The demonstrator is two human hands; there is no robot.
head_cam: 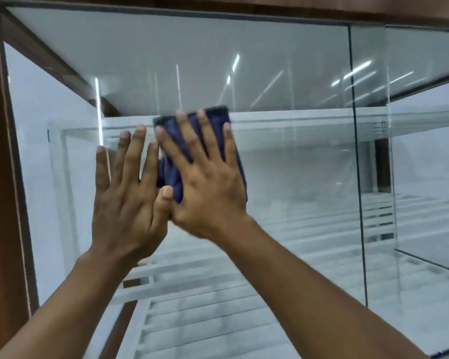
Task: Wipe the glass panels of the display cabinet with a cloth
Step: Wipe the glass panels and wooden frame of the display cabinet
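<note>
Close up at a display cabinet with a brown wooden frame and clear glass panels.

- Presses a folded dark blue cloth flat against the large front glass panel with the right hand. Keeps its fingers straight and spread wide over the fabric, pinning it to the glass by pressure alone.
- Leaves the cloth's top edge showing above the fingertips and its right edge showing past the little finger.
- Places the cloth high on the panel, left of middle, level with the front edge of a clear glass shelf inside the cabinet.
- Lays the left hand flat on the same panel, just beside the right. Fingers straight, pointing up, narrowly spaced, gripping nothing.
- Rests the left thumb against the cloth's lower left corner and the thumb side of the right hand.
- Reaches up with both bare forearms from the bottom of the view.

To the right, a thin dark vertical seam between the front panel and a second glass panel. Above, the flat white cabinet ceiling, crossed by bright streaks of reflected light. Through the lower glass, blurred white horizontal slats; cannot tell whether inside or reflected.
</note>
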